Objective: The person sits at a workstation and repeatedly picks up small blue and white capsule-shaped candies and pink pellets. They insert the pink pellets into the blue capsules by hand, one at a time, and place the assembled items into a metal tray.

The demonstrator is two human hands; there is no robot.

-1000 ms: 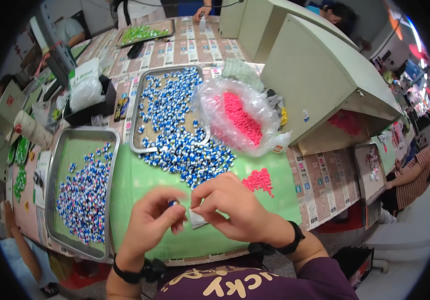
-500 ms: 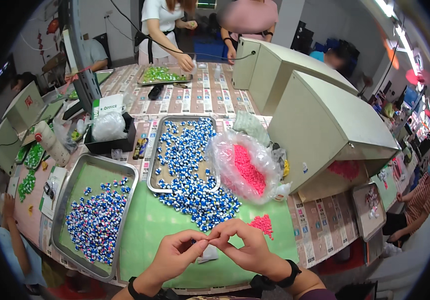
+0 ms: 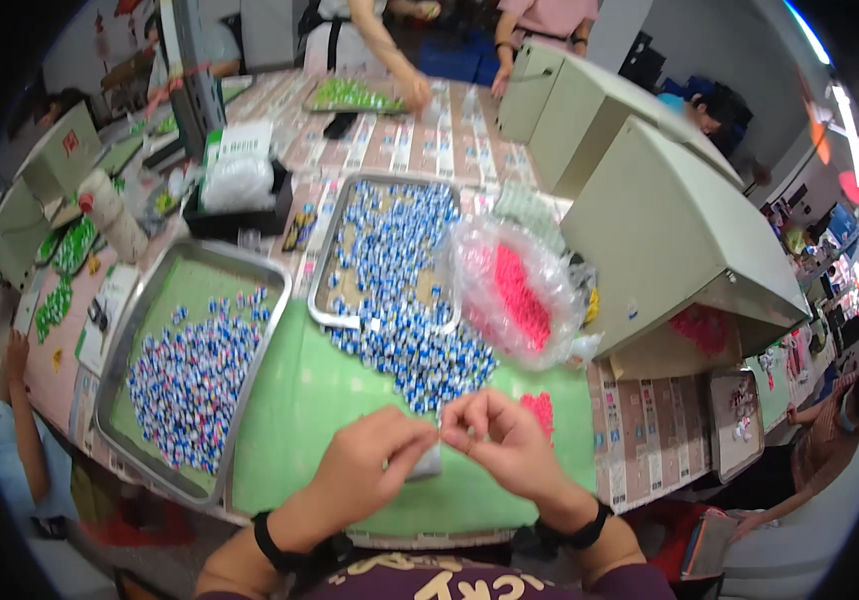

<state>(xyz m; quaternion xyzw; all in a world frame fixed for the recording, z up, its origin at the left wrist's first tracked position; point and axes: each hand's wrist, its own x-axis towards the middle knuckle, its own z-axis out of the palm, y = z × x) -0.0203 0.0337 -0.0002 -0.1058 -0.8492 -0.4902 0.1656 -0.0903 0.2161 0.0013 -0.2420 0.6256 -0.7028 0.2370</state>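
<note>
My left hand [image 3: 375, 462] and my right hand [image 3: 505, 445] meet fingertip to fingertip over the front of a green mat [image 3: 295, 430]. Both are closed in a pinch; whatever sits between the fingers is too small and blurred to name. Just beyond them spreads a heap of small blue-and-white pieces [image 3: 420, 362], spilling from a metal tray [image 3: 338, 290]. Beside my right hand lies a little pile of pink pieces [image 3: 542, 408]. Partly hidden under my fingers is a small pale pad [image 3: 430, 462].
On the left stands a second metal tray [image 3: 190, 280] of blue-and-white pieces with pink bits. An open plastic bag [image 3: 470, 260] of pink pieces sits right of the heap. A large cream metal hood [image 3: 675, 215] rises at the right. Across the table, another person's hand [image 3: 414, 90] reaches near green pieces.
The whole view has tilted, so the table sits higher in the picture. My hands stay joined at the fingertips; the left now shows more of its back. The far person's hand has shifted.
</note>
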